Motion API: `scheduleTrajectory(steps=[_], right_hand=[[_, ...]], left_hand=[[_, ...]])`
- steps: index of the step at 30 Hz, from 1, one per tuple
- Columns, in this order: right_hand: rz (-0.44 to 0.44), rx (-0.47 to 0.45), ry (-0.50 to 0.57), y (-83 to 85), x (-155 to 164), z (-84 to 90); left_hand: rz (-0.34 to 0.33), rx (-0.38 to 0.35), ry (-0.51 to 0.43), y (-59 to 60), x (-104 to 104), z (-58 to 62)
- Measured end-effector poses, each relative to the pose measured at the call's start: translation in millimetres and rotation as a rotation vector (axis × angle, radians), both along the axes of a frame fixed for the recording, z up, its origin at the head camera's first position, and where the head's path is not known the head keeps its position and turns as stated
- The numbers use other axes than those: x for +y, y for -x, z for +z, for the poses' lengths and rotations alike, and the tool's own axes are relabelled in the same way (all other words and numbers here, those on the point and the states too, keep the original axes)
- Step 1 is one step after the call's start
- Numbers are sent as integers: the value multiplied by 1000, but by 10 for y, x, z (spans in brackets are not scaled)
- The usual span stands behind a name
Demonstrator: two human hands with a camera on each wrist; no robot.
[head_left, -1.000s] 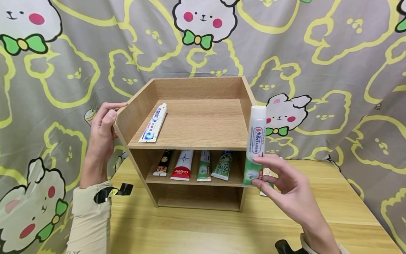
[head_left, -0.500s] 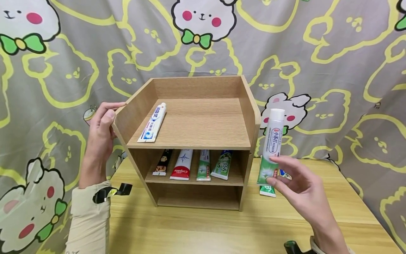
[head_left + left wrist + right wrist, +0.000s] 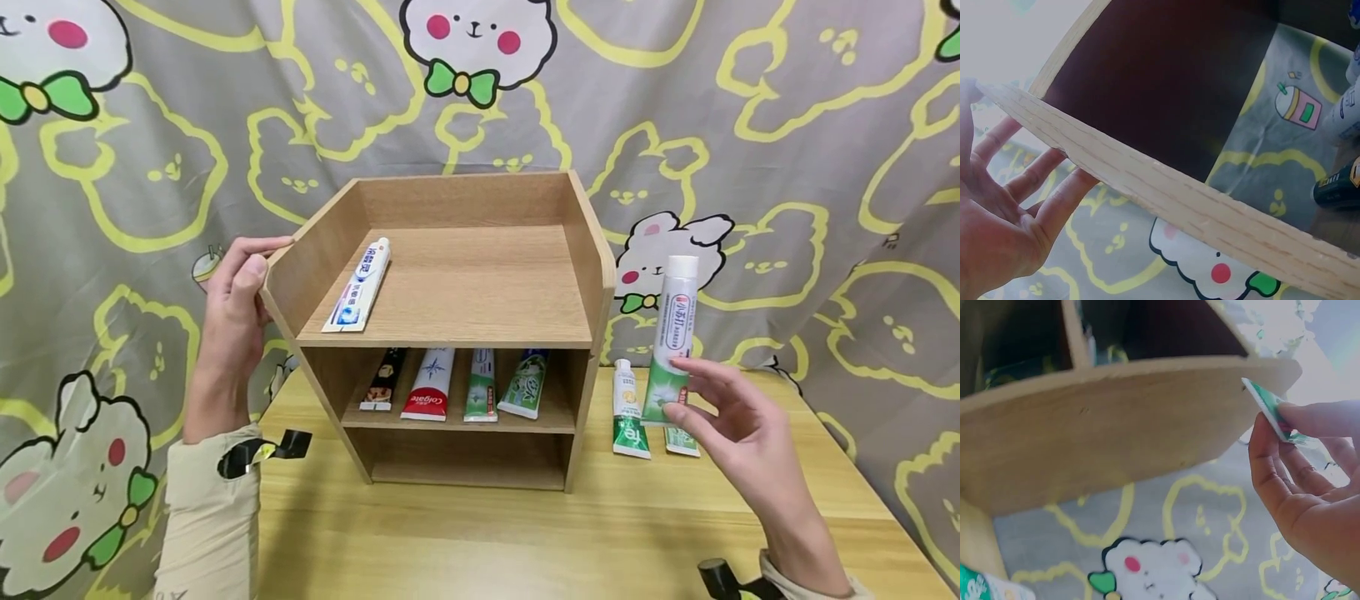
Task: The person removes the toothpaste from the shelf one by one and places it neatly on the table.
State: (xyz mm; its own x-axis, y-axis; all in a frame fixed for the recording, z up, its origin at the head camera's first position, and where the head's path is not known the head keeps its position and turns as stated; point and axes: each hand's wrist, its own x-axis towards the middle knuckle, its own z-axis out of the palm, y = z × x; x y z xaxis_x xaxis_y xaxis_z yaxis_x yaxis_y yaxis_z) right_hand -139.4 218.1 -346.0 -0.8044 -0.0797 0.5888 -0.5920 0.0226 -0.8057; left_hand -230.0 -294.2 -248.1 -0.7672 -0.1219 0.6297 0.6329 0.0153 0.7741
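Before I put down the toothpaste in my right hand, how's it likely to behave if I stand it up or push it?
Stood on its thin flat end, the tube would probably tip over. Lying down, it likely slides rather than rolls, since it flattens toward that end. Your right hand pinches it low, so its top may swing.

Three worn cameras view one wooden shelf unit [image 3: 487, 283], one from farther off, two close in.
The head view looks forward and down over the bench [image 3: 450, 542], far enough back to frame the whole unit against the bunny-print curtain [image 3: 675, 92]. The left-wrist view, close to the left hand [image 3: 1007, 234], looks across a slanting panel edge [image 3: 1166, 178] at a dark inner face [image 3: 1166, 81]. The right-wrist view, also near, faces a side panel [image 3: 1116, 434] beside the right hand [image 3: 1310, 487]. All three share the unit and curtain.
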Motion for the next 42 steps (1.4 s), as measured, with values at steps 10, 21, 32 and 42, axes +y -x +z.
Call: scheduleTrajectory(steps=[10,21,32,42], right_hand=[[-107,-10,-45,118,312,-116],[-248,-85,-165,245,611,-285],[-243,-117,-144,391,835,-512],[-227,-161,-122,485,1031,-740]], left_hand=[[1,-9,0,35,30,31],[-1,-3,32,78,52,27],[14,-9,46,43,20,7],[15,-2,24,-2,2,5]])
